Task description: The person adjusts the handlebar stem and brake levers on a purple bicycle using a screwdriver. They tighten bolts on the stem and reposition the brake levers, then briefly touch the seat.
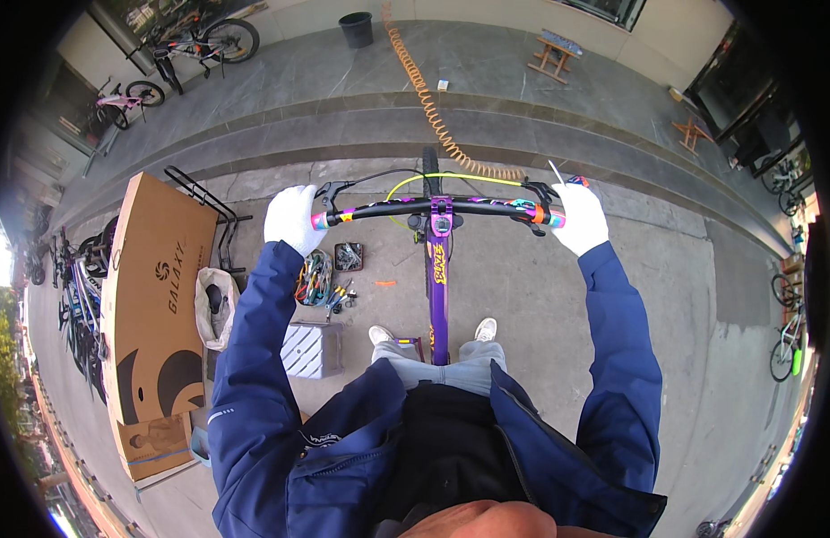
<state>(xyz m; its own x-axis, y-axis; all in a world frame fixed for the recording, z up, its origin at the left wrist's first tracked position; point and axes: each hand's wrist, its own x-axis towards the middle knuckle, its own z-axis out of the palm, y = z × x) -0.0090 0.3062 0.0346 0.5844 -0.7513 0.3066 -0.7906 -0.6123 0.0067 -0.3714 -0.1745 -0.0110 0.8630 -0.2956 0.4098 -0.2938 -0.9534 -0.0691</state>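
A purple bicycle frame (pixel 439 296) stands upright between my legs, its front wheel (pixel 430 161) pointing away from me. Across it runs a black handlebar (pixel 388 208) with colourful patterned ends. My left hand (pixel 294 220), in a white glove, is closed around the left grip (pixel 320 221), beside a black brake lever (pixel 326 192). My right hand (pixel 581 218), also gloved in white, wraps the right grip (pixel 557 219). A tool with a thin metal shaft (pixel 556 171) and a red and dark end sticks out by that hand's fingers; its kind is unclear. A yellow-green cable (pixel 406 182) loops ahead of the bar.
At left are a large cardboard box (pixel 155 296), a white sack (pixel 216 309), a basket of tools (pixel 315 278), a black parts tray (pixel 349 256) and a grey plastic stool (pixel 312 350). An orange coiled hose (pixel 424 94) hangs over the steps (pixel 343 161) ahead. Parked bicycles line both sides.
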